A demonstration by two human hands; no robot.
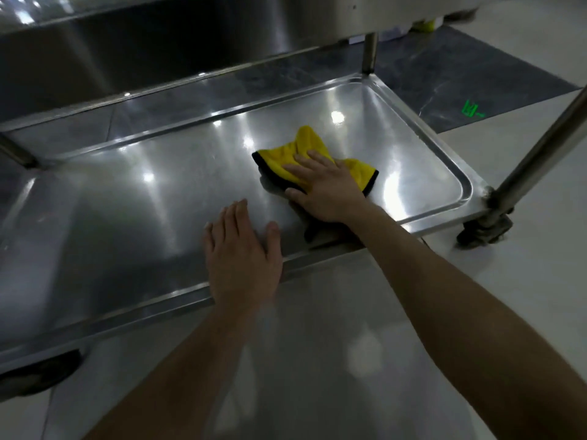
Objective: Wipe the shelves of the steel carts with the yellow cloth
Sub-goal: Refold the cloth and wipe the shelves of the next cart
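A big steel cart fills most of the view. Its bottom shelf is a flat, shiny metal tray with a raised rim and round corners, and bright spots of light shine on it. A round metal leg goes up at the right corner, with a dark wheel under it. The floor is smooth pale tile.

The left hand lies flat on the near rim of the shelf, fingers straight and close together. The right hand presses flat on the yellow cloth, fingers straight and a little apart. The cloth is soft, bunched up, with a black edge. It sits on the shelf, nearer the right end.
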